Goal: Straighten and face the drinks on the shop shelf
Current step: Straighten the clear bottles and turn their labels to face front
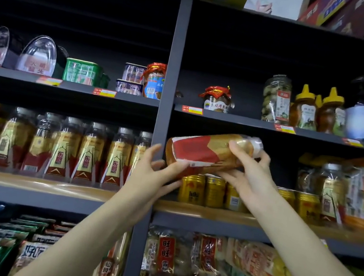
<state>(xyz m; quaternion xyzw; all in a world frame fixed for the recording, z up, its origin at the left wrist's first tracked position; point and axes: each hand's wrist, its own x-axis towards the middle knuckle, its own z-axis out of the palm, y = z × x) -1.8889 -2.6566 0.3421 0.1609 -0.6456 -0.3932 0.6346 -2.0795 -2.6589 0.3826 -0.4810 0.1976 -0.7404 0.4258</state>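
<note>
Dark metal shelving (172,69) fills our view, its wooden middle shelf (31,183) carrying a row of upright drink bottles (87,152) along the left stretch and gold cans (214,191) just right of the upright post. Both our forearms reach up from the lower edge. We hold one bottle (207,153) on its side above the cans, clear of the shelf, cap to the right. Our left hand (154,169) cups its base with thumb and curled fingers; our right hand (248,173) grips the neck end, fingers wrapped round it.
</note>
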